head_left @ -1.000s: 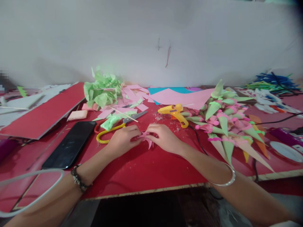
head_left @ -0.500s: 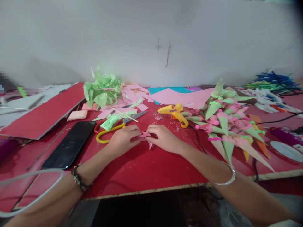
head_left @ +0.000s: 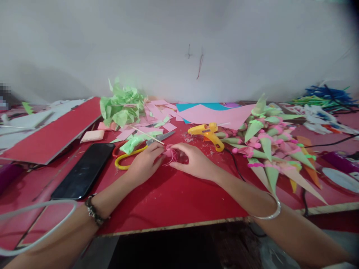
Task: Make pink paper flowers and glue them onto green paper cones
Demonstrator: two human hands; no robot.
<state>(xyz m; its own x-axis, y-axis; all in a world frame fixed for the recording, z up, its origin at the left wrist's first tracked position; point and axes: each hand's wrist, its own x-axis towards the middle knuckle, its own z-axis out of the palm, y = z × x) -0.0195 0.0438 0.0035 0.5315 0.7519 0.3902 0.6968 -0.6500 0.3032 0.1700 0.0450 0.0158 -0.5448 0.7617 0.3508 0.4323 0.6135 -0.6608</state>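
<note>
A small pink paper flower [head_left: 169, 153] with curled, line-edged petals is held between my two hands, above the red tabletop. My left hand [head_left: 146, 161] pinches its left side, fingers bent. On the other side, the thumb and fingers of my right hand [head_left: 193, 160] curve round its right edge. Some of the flower is hidden by the fingertips. Just beyond my left hand lie scissors [head_left: 123, 162] with yellow and red handles, a thin wooden stick [head_left: 148, 135] and a green wrapped lump [head_left: 131, 145]. A yellow glue gun [head_left: 209, 133] rests beyond my right hand.
Paper cones [head_left: 266, 145] in green, pink and orange are heaped on the right. To the left lie a black phone [head_left: 84, 172] and a red board [head_left: 53, 130]. Green tissue paper [head_left: 122, 106] and pink sheets [head_left: 218, 114] line the wall. The glue gun's cord trails right.
The pink paper's pointed tips, spread out and hanging down before, now appear curled round between my fingers. My right hand's grip has opened wider around it; both arms stay nearly in place.
</note>
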